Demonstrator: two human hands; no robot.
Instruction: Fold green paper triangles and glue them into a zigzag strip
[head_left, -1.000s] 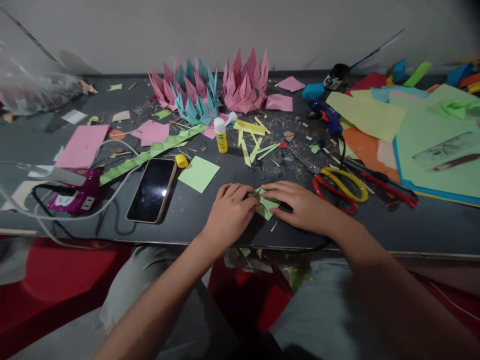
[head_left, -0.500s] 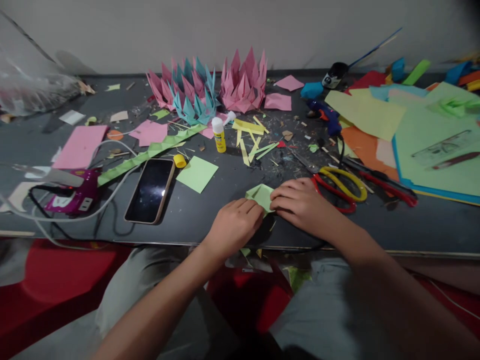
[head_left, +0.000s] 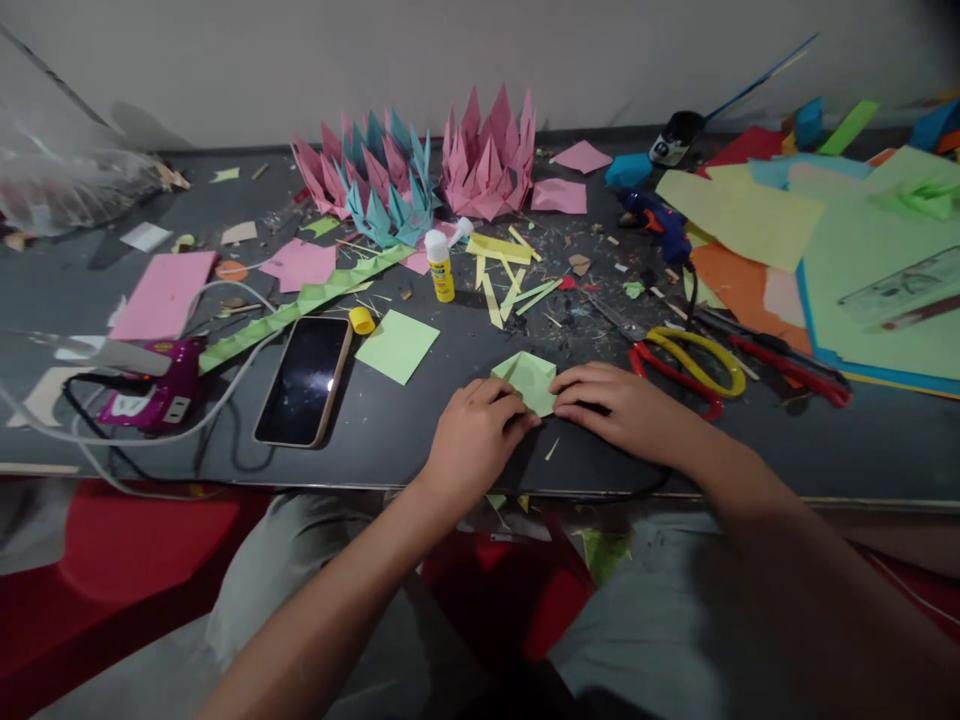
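A partly folded piece of light green paper lies near the table's front edge, its top corners turned in. My left hand grips its left lower edge, fingers curled over it and the thumb along the bottom. At the right edge, my right hand pinches the paper between thumb and fingertips. A flat light green square rests to the left of my hands. Scissors with red and yellow handles lie just beyond my right hand.
A phone, a glue bottle and paper strips are on the table. Pink and blue folded paper pieces stand at the back. A glue gun, pliers and coloured sheets lie right; cables cross the left.
My right hand has shifted slightly right and its fingers have slid to the paper's edge, so more of the folded paper shows. The whole view has moved a little.
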